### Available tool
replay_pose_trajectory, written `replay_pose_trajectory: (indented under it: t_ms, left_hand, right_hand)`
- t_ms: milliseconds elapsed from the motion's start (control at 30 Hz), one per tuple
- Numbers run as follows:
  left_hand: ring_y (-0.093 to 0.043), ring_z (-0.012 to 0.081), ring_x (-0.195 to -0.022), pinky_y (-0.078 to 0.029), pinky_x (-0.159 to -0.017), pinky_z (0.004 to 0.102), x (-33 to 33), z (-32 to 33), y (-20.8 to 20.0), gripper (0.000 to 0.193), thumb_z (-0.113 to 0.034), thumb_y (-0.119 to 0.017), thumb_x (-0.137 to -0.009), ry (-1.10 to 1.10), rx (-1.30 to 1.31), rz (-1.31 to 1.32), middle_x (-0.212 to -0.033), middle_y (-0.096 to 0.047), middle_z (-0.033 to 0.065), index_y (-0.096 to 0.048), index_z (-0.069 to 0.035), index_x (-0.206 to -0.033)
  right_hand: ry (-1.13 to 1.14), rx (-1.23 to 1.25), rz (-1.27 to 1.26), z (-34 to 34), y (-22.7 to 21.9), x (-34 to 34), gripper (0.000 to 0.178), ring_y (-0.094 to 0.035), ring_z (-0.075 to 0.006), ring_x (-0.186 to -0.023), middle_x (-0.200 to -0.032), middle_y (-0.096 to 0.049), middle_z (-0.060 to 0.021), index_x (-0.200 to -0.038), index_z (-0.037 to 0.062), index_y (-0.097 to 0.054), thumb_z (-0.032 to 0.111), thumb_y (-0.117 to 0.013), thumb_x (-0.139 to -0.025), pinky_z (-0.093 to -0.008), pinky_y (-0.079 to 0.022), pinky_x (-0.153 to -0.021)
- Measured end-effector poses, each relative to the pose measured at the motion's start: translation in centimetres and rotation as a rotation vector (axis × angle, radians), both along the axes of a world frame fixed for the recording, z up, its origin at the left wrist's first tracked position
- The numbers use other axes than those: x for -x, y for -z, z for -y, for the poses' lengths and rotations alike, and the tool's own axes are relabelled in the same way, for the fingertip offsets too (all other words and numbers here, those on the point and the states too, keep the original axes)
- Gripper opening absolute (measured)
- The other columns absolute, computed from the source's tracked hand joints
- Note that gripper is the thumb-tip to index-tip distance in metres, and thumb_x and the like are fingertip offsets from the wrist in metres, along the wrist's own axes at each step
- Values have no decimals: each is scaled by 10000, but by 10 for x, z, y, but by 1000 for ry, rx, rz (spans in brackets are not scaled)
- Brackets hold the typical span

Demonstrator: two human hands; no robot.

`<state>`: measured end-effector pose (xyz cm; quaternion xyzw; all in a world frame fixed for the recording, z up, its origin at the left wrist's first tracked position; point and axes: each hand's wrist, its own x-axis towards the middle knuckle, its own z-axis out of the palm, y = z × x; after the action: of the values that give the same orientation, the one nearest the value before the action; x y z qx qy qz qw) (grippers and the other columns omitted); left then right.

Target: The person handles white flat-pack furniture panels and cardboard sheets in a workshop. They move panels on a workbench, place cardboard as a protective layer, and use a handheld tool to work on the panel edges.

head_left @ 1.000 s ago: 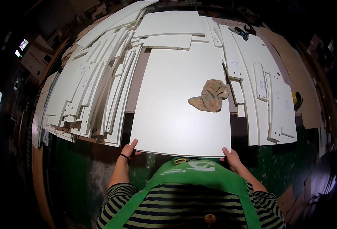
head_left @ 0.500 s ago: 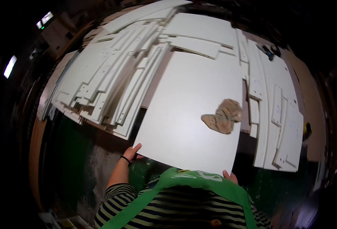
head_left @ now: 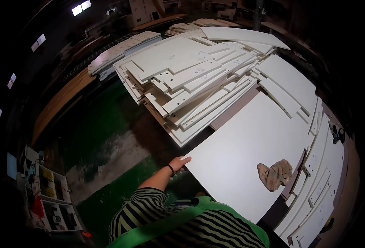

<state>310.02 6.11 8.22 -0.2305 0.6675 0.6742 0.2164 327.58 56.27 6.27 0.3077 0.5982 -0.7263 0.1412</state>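
A large white panel (head_left: 236,144) lies in front of me, its near edge close to my body. My left hand (head_left: 178,163) grips its near left corner, thumb on the top face and the other fingers curled under the edge. A dark band circles that wrist. Toward the right side of the panel rests a crumpled, stained brownish rag (head_left: 275,175), untouched by my left hand. My right hand does not show.
Stacked white boards (head_left: 182,74), several with drilled holes, spread loosely at the far left. More narrow boards (head_left: 314,186) lie along the right, a dark tool (head_left: 336,134) on them. At lower left, an open bin unit (head_left: 56,194) stands by the green floor (head_left: 108,182).
My view has swung left, so the panel and rag appear farther right and lower. My left hand keeps its hold on the corner. My right hand has dropped out of view.
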Motion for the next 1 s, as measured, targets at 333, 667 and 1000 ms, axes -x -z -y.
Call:
replay_pose_trajectory:
  t_ms: [333, 667, 1000]
  left_hand:
    - [-573, 111, -705, -485, -641, 254, 26, -21, 3, 444, -416, -646, -889, -39, 51, -56, -902, -657, 31, -624, -43, -1129]
    - [-431, 345, -1229, -374, -1019, 509, 31, -161, -30, 599, -321, -647, -858, 317, 738, -1077, -1359, -413, 187, -412, -96, -1362]
    - [-496, 291, -1091, -466, -887, 414, -33, -320, -101, 562, -143, -680, -828, 707, -9, -1056, -1277, -434, 182, -433, -40, -1323]
  right_hand:
    - [121, -21, -41, -2, -4, -42, 563, -560, -229, -1110, -1223, -586, -137, -1321, -45, -467, 369, -567, -952, -372, -435, -945]
    - [90, -650, 130, 13, 40, -3, 821, -616, -332, -997, -1216, -565, -237, -1305, -46, -462, 616, -584, -835, -400, -490, -877]
    - [749, -158, -18, 50, 31, -123, 280, -632, -163, -707, -858, -642, -89, -1033, 34, -572, 259, -657, -891, -316, -530, -592]
